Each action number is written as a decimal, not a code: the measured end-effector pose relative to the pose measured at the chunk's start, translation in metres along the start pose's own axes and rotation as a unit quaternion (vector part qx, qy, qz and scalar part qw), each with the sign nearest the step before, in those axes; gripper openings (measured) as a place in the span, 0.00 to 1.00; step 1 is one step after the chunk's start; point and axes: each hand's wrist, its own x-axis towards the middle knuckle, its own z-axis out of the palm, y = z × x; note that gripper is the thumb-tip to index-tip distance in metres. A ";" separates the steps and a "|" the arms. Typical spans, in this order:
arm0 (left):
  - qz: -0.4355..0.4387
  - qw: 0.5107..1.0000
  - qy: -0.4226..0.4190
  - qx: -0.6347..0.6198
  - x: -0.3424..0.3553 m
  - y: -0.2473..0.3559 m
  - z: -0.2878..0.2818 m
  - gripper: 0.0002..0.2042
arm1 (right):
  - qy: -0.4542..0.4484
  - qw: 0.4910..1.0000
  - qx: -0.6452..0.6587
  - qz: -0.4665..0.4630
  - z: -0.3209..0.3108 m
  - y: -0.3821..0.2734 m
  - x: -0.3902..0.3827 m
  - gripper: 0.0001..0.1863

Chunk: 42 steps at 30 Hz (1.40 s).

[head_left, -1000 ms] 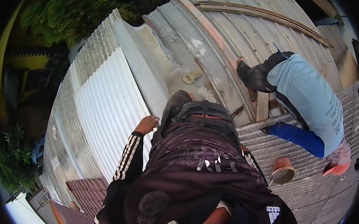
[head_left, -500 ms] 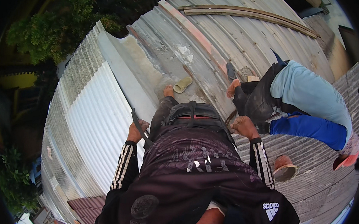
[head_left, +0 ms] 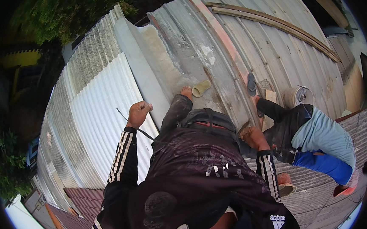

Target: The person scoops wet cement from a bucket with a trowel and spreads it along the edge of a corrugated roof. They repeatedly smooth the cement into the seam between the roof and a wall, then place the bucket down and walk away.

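Note:
My left hand (head_left: 138, 114) is raised at the left, its fingers curled together; whether anything is between them is hidden. A thin dark strap (head_left: 146, 134) runs past that wrist toward my waist, its loose end sticking out to the left. At my right hip my right hand (head_left: 255, 138) is closed beside a dark, brownish thin edge (head_left: 244, 127) that I cannot make out. Between the hands, a black waist bag (head_left: 209, 115) with a red line lies across my front. My bare foot (head_left: 186, 92) rests on the roof beside an olive rubber shoe (head_left: 201, 88).
A co-worker in a light-blue shirt (head_left: 324, 133) bends over at the right. Nearby are a bucket (head_left: 293, 96), a reddish bucket (head_left: 285, 183) and a dark sandal (head_left: 251, 84). Long wooden battens (head_left: 275, 25) lie across the metal roofing. White corrugated sheets (head_left: 107, 105) slope away left.
My left hand has risen, and the strap now passes by its wrist. The right hand has shifted slightly down and right. The view has moved, bringing the bucket beside the co-worker into sight.

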 end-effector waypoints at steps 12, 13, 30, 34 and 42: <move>0.034 0.964 -0.260 -0.044 0.031 0.102 -0.017 0.14 | 0.043 0.987 0.130 -0.086 -0.061 -0.136 0.033 0.05; 0.017 0.966 -0.254 -0.044 0.039 0.094 -0.017 0.14 | 0.053 0.988 0.115 -0.085 -0.066 -0.142 0.033 0.04; -0.227 0.892 -0.005 0.392 0.321 -0.162 -0.003 0.70 | 0.041 0.995 -0.061 0.071 -0.018 -0.073 0.139 0.11; -0.271 0.882 -0.015 0.386 0.379 -0.199 0.003 0.74 | 0.016 0.986 0.036 0.165 0.035 -0.025 0.157 0.09; -0.266 0.886 0.023 0.379 0.394 -0.207 0.021 0.74 | 0.052 0.881 0.346 0.319 0.157 0.048 0.050 0.08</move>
